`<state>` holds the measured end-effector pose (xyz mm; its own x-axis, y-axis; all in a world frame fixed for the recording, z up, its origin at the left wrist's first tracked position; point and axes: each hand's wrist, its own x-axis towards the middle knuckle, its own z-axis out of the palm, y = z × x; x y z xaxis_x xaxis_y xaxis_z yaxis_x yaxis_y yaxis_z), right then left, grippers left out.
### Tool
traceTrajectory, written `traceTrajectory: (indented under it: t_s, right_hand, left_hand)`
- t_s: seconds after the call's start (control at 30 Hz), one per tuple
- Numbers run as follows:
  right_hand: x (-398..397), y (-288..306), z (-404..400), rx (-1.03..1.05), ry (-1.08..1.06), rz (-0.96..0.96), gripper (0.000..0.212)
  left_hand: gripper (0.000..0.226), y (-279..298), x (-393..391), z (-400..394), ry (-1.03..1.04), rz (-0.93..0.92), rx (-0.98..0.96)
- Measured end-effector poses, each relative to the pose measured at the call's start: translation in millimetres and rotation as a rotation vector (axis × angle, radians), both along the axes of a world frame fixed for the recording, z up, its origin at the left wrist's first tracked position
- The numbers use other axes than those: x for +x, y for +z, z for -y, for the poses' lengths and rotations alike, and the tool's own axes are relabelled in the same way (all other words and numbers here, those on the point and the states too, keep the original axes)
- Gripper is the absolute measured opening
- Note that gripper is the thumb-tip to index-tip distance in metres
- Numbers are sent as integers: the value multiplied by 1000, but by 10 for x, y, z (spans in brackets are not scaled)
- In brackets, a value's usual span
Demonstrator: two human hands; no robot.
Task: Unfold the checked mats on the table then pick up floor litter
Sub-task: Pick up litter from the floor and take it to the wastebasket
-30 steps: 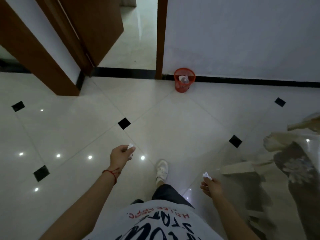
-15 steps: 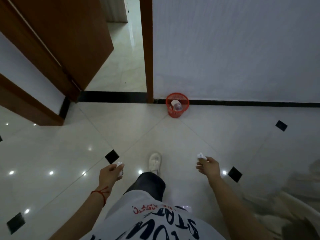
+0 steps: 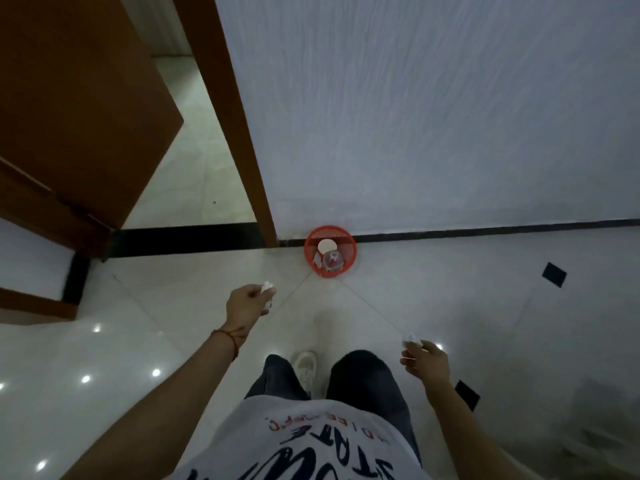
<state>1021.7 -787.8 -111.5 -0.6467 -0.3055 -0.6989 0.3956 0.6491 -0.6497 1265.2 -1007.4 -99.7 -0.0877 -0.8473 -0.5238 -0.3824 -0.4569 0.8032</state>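
Left hand (image 3: 246, 304) outstretched, grip pinching a white paper scrap (image 3: 267, 287); right hand (image 3: 426, 362) lower, pinching another scrap (image 3: 411, 338). Scraps too crumpled to tell an axis.

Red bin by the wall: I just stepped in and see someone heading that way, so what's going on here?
A person is carrying floor litter toward the red bin, which stands against the wall beside the door frame and already holds some rubbish. The left hand pinches a small white scrap, and the right hand pinches another white scrap. Both hands are short of the bin, so nothing has been dropped in yet.
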Motion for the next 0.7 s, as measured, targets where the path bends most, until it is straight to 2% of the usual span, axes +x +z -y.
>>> traceTrajectory:
  t_s: [0.27, 0.5, 0.7]
  right_hand:
    - [-812, -286, 597, 88, 47, 100, 18]
    - [-1468, -693, 1418, 95, 133, 108, 16]
    - [-1584, -1476, 2163, 90, 191, 156, 8]
  left_hand:
    - [13, -140, -1115, 645, 31, 9, 30]
    - [21, -793, -1502, 700, 95, 114, 194]
    - [15, -1627, -1794, 947, 128, 176, 267]
